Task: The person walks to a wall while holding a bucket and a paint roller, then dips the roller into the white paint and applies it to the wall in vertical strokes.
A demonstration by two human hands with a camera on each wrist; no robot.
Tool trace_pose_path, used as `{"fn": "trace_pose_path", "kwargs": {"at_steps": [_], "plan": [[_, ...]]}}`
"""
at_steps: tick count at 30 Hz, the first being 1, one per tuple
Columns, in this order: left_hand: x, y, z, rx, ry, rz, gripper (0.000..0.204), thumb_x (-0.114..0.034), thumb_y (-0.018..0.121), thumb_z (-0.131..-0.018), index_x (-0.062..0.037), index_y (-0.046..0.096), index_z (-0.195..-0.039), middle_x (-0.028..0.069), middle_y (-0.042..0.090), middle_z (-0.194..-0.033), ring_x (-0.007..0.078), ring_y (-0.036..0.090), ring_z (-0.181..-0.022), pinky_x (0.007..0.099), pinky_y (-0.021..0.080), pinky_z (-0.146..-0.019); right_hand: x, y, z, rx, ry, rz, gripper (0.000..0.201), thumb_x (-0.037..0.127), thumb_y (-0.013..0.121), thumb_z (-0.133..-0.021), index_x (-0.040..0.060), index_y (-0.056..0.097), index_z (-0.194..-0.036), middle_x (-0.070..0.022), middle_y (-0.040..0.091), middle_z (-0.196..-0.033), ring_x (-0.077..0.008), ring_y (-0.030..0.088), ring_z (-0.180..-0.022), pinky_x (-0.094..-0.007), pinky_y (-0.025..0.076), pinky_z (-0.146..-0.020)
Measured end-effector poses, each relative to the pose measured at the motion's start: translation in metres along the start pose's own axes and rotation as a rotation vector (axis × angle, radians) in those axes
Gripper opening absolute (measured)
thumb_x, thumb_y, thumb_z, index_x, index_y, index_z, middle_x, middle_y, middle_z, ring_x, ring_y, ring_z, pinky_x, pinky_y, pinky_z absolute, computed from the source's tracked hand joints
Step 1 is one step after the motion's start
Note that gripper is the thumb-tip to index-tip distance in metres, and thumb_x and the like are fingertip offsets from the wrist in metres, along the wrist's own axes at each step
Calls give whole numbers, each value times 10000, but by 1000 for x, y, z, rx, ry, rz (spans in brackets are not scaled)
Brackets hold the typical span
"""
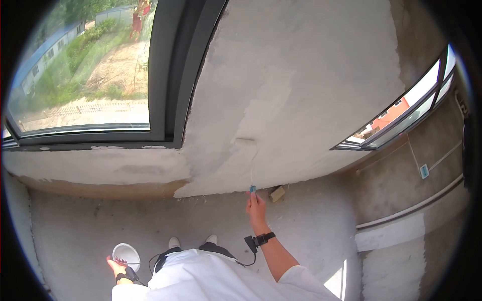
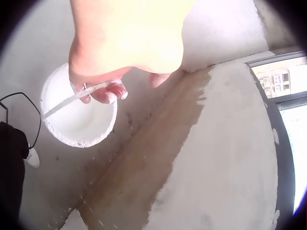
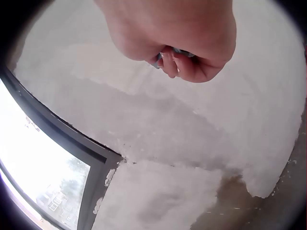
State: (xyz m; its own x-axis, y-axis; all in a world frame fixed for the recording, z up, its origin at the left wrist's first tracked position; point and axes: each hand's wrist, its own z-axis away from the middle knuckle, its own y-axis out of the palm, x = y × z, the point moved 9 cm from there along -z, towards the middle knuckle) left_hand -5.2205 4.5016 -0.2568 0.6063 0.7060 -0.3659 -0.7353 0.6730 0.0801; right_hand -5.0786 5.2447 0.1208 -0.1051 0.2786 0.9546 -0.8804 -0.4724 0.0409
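Two windows (image 1: 168, 75) flank the patchy wall (image 1: 311, 75); from the torso (image 1: 206, 276), the outstretched right hand (image 1: 257, 210) grips the roller (image 1: 245, 142) against it at twelve o'clock, the left hand (image 1: 117, 267) the bucket (image 1: 131, 252) at nine.

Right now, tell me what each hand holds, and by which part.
The left hand holds the white bucket by its thin handle; the right hand holds the paint roller by its teal handle.
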Motion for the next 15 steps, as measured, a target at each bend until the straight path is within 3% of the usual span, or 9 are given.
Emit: {"fn": "trace_pose_path", "kwargs": {"at_steps": [4,6,15], "plan": [[-13,-10,7,-95,16,-38,519,-683,554,-845,-170,487,-888,-25,457,-871,147,423,-771,347,363,-704,-17,-14,1,-26,83,24,322,323,563,-1062,39,679,-1161,61,426,-650,-32,344,-497,-224,264,-444],[-17,-14,10,-96,19,-33,504,-670,559,-842,-173,485,-881,-29,452,-862,144,421,-754,344,365,-692,2,-13,5,-13,33,15,324,322,572,-1058,28,680,-1141,64,416,-647,-31,337,-498,-225,266,-446],[-38,-16,-13,-38,26,-18,469,-632,547,-871,-168,479,-880,-19,449,-820,143,432,-750,345,373,-696,204,26,25,86,-329,-139,354,298,513,-1086,-9,616,-1230,44,409,-658,-39,297,-494,-227,254,-459]]}}
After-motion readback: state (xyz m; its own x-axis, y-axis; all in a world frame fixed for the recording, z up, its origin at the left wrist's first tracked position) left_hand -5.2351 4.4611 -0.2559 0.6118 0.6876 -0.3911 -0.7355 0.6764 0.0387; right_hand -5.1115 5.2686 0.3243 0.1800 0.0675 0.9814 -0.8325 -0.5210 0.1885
